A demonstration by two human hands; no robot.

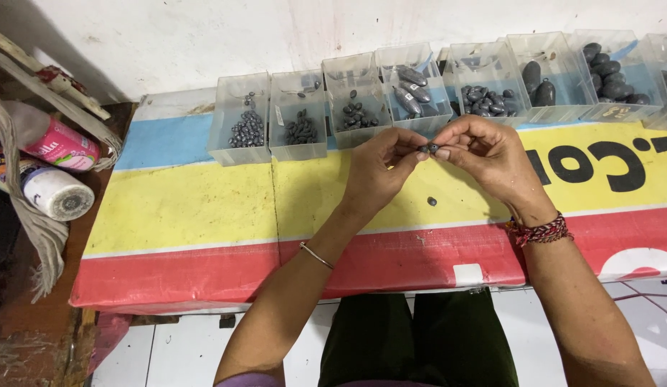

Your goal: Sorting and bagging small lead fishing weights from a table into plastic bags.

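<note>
Left hand (380,166) and right hand (484,154) pinching 2 small dark weights (428,148) between fingertips; 1 loose weight (432,201) below on table (204,208).

Single view, head-mounted, looking steeply down and forward over the person's own lap at a table (204,208) covered in blue, yellow and red banner material. Close range: both forearms enter from the bottom edge and converge near frame centre, where the left hand (380,168) and right hand (484,154) pinch a small dark weight (428,148). Beyond the grip, toward the white wall (276,36), a row of clear plastic bins (434,86) crosses the upper frame. Nearer than the grip, dark trousers and pale floor. Far left of the grip, the table edge and two containers lying on their sides. No second view, so no overlap.
</note>
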